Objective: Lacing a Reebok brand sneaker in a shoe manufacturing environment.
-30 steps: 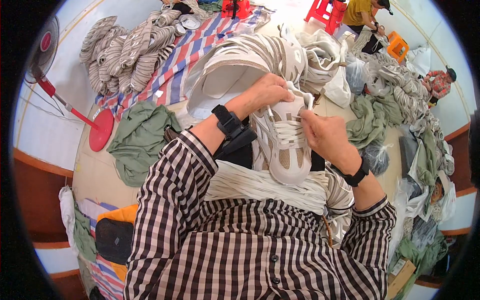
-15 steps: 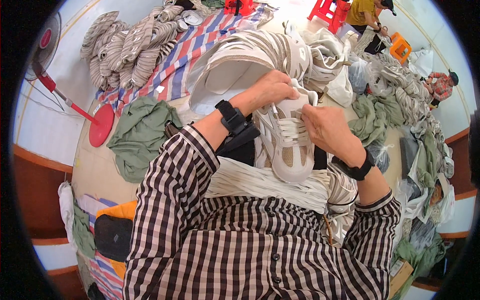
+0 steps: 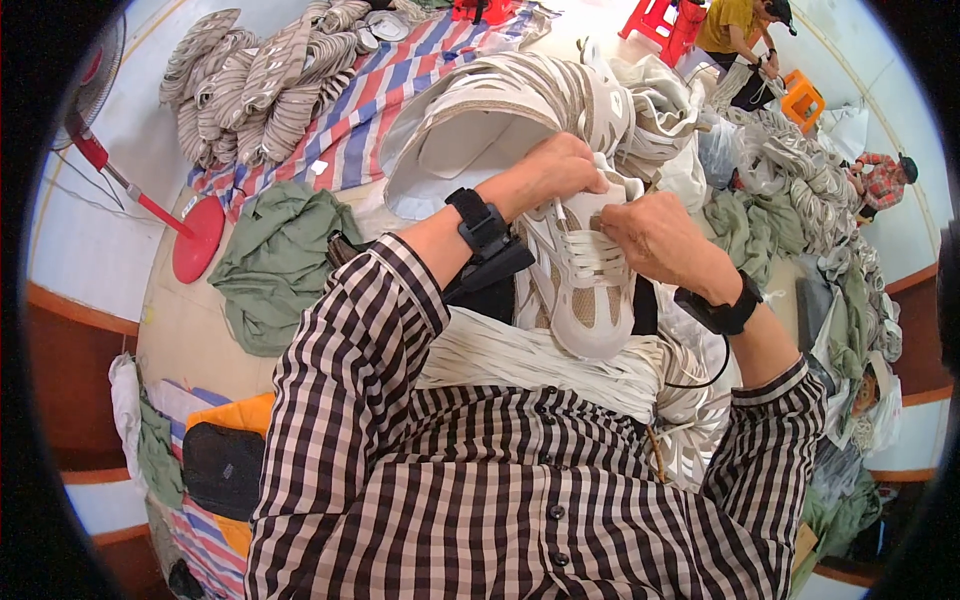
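Observation:
A white and beige sneaker upper point(image 3: 592, 318) lies toe toward me above my lap, with white shoelace point(image 3: 594, 256) crossing its front in rows. My left hand point(image 3: 560, 178) is closed at the top of its tongue, pinching the upper; a white lace tip shows just below the fingers. On the opposite side, my right hand point(image 3: 660, 238) pinches the edge beside the eyelets; whether lace lies between its fingertips is hidden. A thick bundle of loose white shoelaces point(image 3: 535, 362) rests across my lap. Just beyond my hands curves a row of nested sneaker uppers point(image 3: 500, 90).
Piled uppers point(image 3: 265, 85) lie on a striped sheet point(image 3: 385, 90) at far left. Green cloth point(image 3: 280, 265) and a red-based fan point(image 3: 200, 240) stand left. More uppers point(image 3: 815, 200) line the right. Two people work at far right, near an orange stool point(image 3: 800, 100) and red stool point(image 3: 665, 30).
Both hands stay at the top of the sneaker upper, shifting slightly to the right with it. My right forearm has moved outward, and a dark cord now shows below its wrist strap.

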Tool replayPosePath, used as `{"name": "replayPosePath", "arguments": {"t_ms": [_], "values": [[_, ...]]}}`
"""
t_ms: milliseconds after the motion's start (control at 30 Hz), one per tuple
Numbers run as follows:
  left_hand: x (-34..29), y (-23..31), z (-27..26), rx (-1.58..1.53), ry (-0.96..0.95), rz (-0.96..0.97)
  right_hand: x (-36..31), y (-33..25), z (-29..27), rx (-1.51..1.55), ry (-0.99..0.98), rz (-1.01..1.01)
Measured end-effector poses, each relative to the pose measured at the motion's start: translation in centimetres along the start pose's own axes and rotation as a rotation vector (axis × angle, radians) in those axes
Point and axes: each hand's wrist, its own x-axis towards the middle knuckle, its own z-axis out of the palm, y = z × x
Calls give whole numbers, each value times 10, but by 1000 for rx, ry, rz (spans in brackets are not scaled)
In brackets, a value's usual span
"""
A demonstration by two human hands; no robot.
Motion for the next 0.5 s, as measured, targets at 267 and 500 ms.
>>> {"name": "replayPosePath", "arguments": {"t_ms": [267,500], "values": [[1,-6,2,20,18,17,-7,-9,-3,-141,69,117],[2,-5,3,64,32,-20,0,-19,10,-193,33,66]]}}
